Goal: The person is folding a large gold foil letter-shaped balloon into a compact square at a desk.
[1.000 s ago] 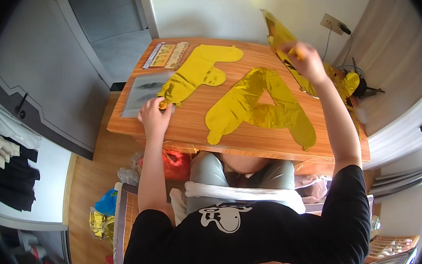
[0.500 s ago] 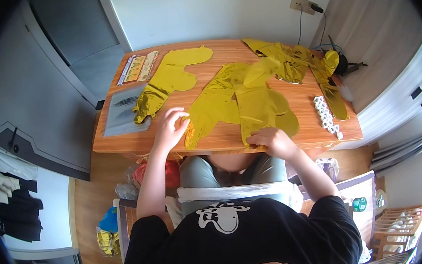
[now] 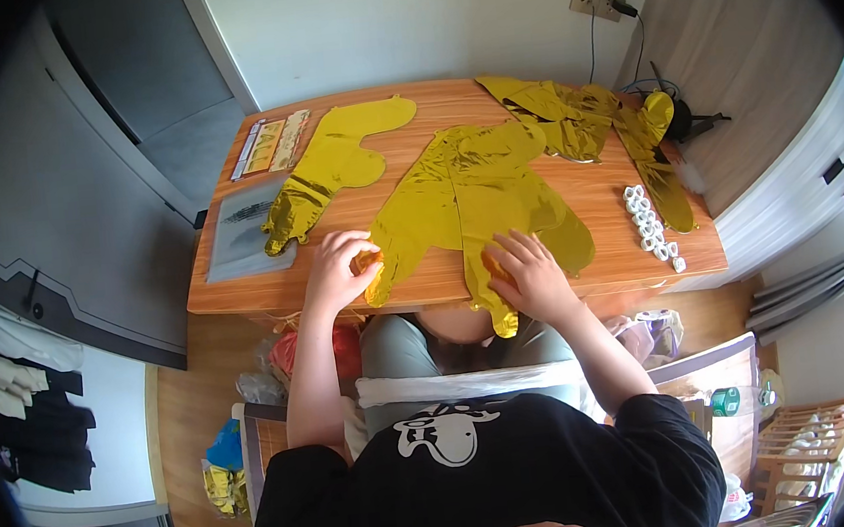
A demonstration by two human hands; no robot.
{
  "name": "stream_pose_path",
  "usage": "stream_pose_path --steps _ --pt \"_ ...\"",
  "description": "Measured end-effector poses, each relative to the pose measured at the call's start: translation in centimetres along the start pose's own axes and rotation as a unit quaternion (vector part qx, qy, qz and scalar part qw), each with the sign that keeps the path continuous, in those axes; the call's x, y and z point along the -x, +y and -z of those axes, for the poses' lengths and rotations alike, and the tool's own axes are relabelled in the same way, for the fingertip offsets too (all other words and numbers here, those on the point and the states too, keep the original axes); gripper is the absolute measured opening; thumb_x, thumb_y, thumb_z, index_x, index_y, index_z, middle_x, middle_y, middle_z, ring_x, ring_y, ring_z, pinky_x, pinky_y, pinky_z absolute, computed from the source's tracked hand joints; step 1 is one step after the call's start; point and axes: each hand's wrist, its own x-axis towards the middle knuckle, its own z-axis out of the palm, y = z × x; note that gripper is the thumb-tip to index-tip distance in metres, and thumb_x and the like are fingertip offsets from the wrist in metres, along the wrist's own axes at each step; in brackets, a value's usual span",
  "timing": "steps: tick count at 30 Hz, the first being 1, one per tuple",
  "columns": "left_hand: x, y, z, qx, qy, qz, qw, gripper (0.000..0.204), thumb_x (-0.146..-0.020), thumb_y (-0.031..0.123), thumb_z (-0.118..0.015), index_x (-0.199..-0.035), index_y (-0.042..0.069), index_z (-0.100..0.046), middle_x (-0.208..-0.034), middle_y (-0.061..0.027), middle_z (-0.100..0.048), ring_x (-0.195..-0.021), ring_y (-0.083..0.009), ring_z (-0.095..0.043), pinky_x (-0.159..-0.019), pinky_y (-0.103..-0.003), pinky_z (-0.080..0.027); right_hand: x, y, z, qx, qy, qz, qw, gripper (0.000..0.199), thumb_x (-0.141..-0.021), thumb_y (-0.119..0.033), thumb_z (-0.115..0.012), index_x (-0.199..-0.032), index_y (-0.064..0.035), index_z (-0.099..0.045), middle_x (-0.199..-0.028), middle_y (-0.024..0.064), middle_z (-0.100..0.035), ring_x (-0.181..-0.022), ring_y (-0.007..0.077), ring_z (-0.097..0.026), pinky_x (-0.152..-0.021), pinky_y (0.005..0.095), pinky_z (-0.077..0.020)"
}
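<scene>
Flat, uninflated gold foil balloons lie on a wood-grain table [image 3: 413,276]. In front of me, one gold foil balloon [image 3: 420,211] slants toward my left hand [image 3: 338,273], whose bent fingers and thumb close round its near left edge. A second gold foil balloon [image 3: 496,192] overlaps it on the right. My right hand [image 3: 532,279] rests over that one's lower part with fingers stretched out; its narrow end hangs past the table's front edge. Orange reflections show on the foil beside both hands.
Another gold foil balloon [image 3: 338,160] lies at left, partly over a clear plastic sleeve [image 3: 253,253], near a printed card [image 3: 271,144]. Crumpled gold foil [image 3: 570,120] is at the back right. White ring-shaped rolls [image 3: 644,219] line the right side, near a black device [image 3: 686,123] with cables.
My right hand has moved up from the table's front edge and opened over the foil. The right balloon has settled flatter, its end now over the edge. My left hand has closed round the left balloon's edge.
</scene>
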Motion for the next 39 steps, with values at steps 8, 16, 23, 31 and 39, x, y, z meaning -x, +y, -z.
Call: stream_pose_path --steps 8,16,23,31,39 --pt "0.2 0.0 -0.2 0.006 0.018 0.011 1.000 0.018 -0.081 0.020 -0.080 -0.093 0.010 -0.071 -0.115 -0.0068 -0.070 -0.114 -0.0301 -0.060 -0.101 -0.043 -0.046 -1.4 0.1 -0.6 -0.020 -0.045 -0.010 0.999 0.052 -0.094 -0.037 -0.068 -0.140 -0.0129 -0.060 -0.148 0.0141 -0.054 -0.145 0.0394 -0.039 -0.121 0.0569 -0.0289" --pt "0.2 0.3 -0.1 0.001 0.032 -0.010 0.999 0.019 -0.076 0.012 -0.083 -0.090 0.007 -0.070 -0.112 -0.0095 -0.071 -0.109 -0.0313 -0.063 -0.095 -0.042 -0.049 -2.0 0.7 -1.3 0.013 -0.025 -0.001 1.000 0.053 -0.094 -0.040 -0.068 -0.139 -0.0137 -0.059 -0.146 0.0128 -0.055 -0.145 0.0401 -0.038 -0.120 0.0587 -0.0292" --pt "-0.4 0.8 -0.1 0.022 0.023 -0.027 0.999 0.019 -0.075 0.010 -0.083 -0.088 0.008 -0.070 -0.112 -0.0093 -0.071 -0.109 -0.0316 -0.062 -0.094 -0.043 -0.049 -1.3 1.6 0.4 -0.016 -0.004 -0.001 1.000 0.052 -0.093 -0.034 -0.070 -0.138 -0.0111 -0.061 -0.146 0.0144 -0.055 -0.144 0.0397 -0.041 -0.120 0.0560 -0.0302" --pt "0.3 -0.2 0.1 0.071 0.065 0.010 0.995 0.007 -0.085 0.002 -0.073 -0.091 0.004 -0.069 -0.109 -0.0123 -0.070 -0.108 -0.0309 -0.064 -0.096 -0.040 -0.049 6.3 16.3 12.6 -0.159 0.169 -0.319 0.919 0.035 -0.088 -0.017 -0.076 -0.121 -0.0077 -0.071 -0.124 0.0163 -0.069 -0.122 0.0332 -0.061 -0.106 0.0422 -0.0483" --pt "-10.1 11.0 -4.4 0.128 -0.023 -0.162 0.978 0.005 -0.086 0.005 -0.072 -0.090 0.005 -0.068 -0.109 -0.0106 -0.071 -0.111 -0.0287 -0.063 -0.098 -0.040 -0.047 14.4 35.0 16.0 -0.046 0.116 -0.272 0.954 0.027 -0.086 -0.017 -0.078 -0.110 -0.0051 -0.077 -0.117 0.0130 -0.071 -0.112 0.0275 -0.065 -0.097 0.0373 -0.0528"
